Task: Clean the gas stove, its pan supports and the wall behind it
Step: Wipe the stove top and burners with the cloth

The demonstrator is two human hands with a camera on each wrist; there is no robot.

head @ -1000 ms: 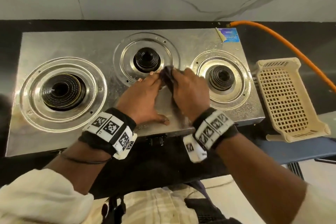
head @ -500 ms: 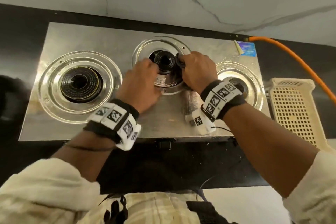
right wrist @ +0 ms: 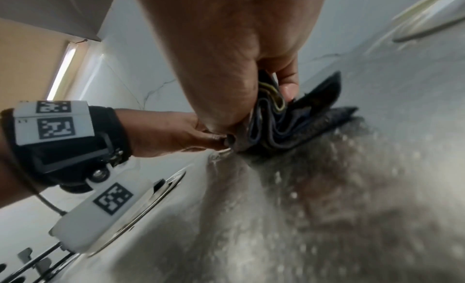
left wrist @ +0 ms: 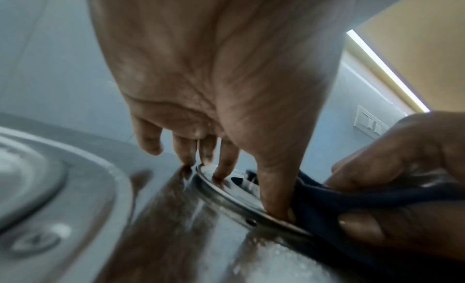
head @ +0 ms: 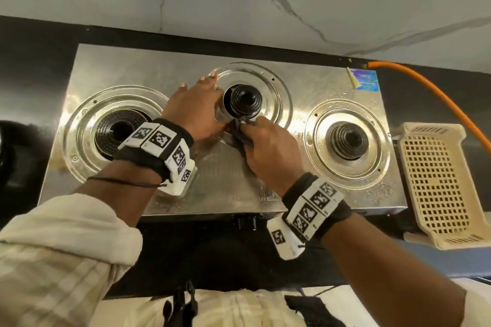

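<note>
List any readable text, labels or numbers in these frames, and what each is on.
Nothing reads in full.
Stove front edge: embossed brand, too faint to read.
Blue sticker at the stove's back right corner: print too small.
Wristbands: square black-and-white code markers only, no words.
Wall switch plate: no marking legible.

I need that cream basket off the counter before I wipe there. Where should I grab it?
Take the cream perforated basket by its near rim, coming from the front right. It sits tilted beside the stove, its solid lip jutting towards you, while the orange hose crowds the far end. A judgement only.
</note>
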